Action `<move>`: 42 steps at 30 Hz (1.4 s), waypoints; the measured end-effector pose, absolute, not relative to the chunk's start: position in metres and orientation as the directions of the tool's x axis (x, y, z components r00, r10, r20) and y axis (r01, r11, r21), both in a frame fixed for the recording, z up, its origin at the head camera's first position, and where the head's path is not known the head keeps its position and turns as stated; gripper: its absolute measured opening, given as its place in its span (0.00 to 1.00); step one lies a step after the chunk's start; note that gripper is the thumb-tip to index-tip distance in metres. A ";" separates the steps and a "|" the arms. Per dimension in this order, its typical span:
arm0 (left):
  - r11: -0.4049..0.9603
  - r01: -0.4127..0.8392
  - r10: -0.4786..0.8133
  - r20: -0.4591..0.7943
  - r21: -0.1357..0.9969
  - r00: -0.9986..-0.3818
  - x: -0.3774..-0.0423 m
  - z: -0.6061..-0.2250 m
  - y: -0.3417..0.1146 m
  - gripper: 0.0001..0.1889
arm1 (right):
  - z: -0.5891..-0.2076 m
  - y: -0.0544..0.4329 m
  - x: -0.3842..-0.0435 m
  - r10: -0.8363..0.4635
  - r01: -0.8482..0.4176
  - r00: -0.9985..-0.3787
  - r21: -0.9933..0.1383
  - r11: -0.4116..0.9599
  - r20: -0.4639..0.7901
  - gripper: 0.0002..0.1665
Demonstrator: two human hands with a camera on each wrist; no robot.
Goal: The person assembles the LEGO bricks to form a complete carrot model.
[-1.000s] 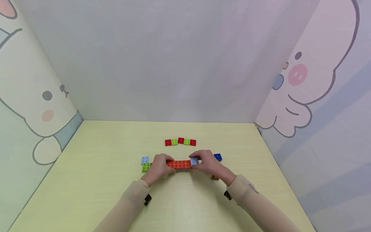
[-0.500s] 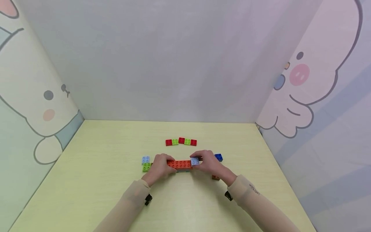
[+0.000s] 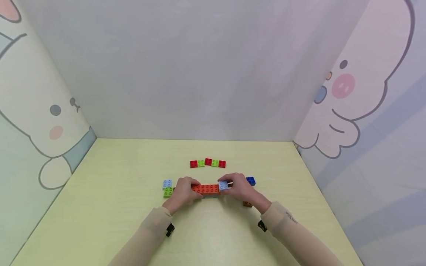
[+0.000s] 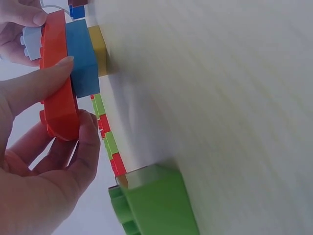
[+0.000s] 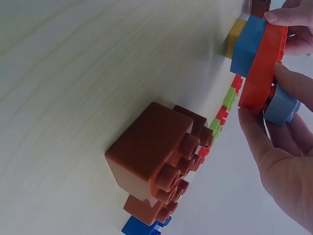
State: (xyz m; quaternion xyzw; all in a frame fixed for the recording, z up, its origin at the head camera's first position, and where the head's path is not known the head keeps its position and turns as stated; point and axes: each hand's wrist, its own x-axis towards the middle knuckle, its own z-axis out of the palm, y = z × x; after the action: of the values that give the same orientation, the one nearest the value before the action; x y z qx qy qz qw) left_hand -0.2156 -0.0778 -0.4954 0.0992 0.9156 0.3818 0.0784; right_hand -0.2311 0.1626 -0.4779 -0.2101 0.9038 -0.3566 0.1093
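A long orange-red brick [image 3: 207,189] lies across a blue brick [image 4: 83,61], with a yellow brick [image 4: 99,49] beneath that. My left hand [image 3: 182,190] grips the red brick near its left end, thumb on the near side and fingers on the far side. At the right end, my right hand [image 3: 240,187] pinches a light blue brick [image 3: 223,185] over the red brick's studs. In the right wrist view the light blue brick [image 5: 281,104] sits against the studded side; whether it is fully pressed on, I cannot tell.
Left of my left hand are another light blue brick [image 3: 167,183] and a green brick [image 3: 168,192]. Several brown bricks [image 5: 149,144] and a dark blue brick [image 3: 250,180] lie by my right hand. Red and green bricks [image 3: 208,162] form a row farther back.
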 end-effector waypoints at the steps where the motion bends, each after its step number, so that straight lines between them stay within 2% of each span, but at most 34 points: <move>1: 0.690 0.119 0.241 -0.071 0.714 -0.968 -0.215 -0.495 -0.078 0.20 | -0.479 0.163 -0.231 -0.459 -0.297 -0.887 -0.696 0.654 -0.052 0.24; 23: 0.670 0.132 0.256 -0.061 0.731 -0.965 -0.216 -0.496 -0.079 0.19 | -0.495 0.165 -0.231 -0.462 -0.273 -0.886 -0.771 0.575 -0.031 0.22; 36: 0.677 0.138 0.262 -0.062 0.723 -0.963 -0.214 -0.495 -0.079 0.19 | -0.501 0.167 -0.230 -0.437 -0.218 -0.899 -0.827 0.518 -0.036 0.24; 42: 0.679 0.133 0.258 -0.066 0.722 -0.964 -0.215 -0.495 -0.078 0.19 | -0.502 0.168 -0.229 -0.394 -0.150 -0.916 -0.853 0.501 -0.070 0.27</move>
State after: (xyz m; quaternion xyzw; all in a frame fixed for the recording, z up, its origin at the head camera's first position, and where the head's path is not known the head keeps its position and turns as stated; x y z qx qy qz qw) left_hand -0.2147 -0.0777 -0.4947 0.1071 0.9126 0.3862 0.0814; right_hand -0.2293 0.1677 -0.5020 -0.1589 0.8565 -0.4738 0.1288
